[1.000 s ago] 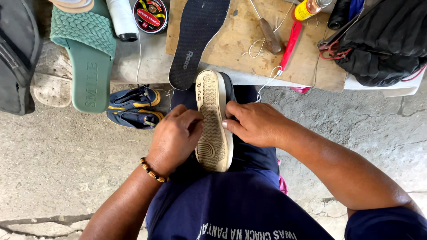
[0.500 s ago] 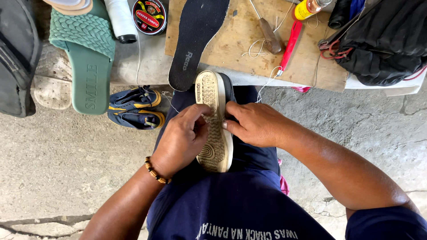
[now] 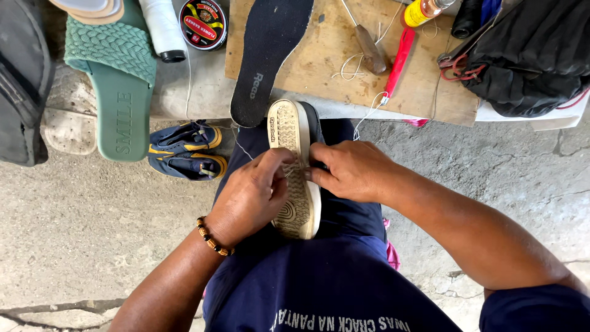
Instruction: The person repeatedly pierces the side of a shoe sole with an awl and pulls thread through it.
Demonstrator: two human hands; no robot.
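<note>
1. Shoe (image 3: 295, 178) is held sole-up on the lap, gripped between both hands.
2. Its left edge is clasped by the left hand (image 3: 249, 197), fingers curled over the sole.
3. Its right side is pinched by the right hand (image 3: 347, 169).
4. Beyond the hands, a black insole (image 3: 267, 55) and a red-handled tool (image 3: 398, 61) are laid on a wooden board (image 3: 326, 67).

A wooden board (image 3: 319, 67) serves as worktop at twelve o'clock, carrying a black insole (image 3: 267, 55), an awl (image 3: 367, 46), a red-handled tool (image 3: 398, 61) and loose thread (image 3: 350, 64). On the concrete floor (image 3: 92, 227) at ten o'clock lie a green slide sandal (image 3: 120, 80) and small navy sandals (image 3: 184, 150).
</note>
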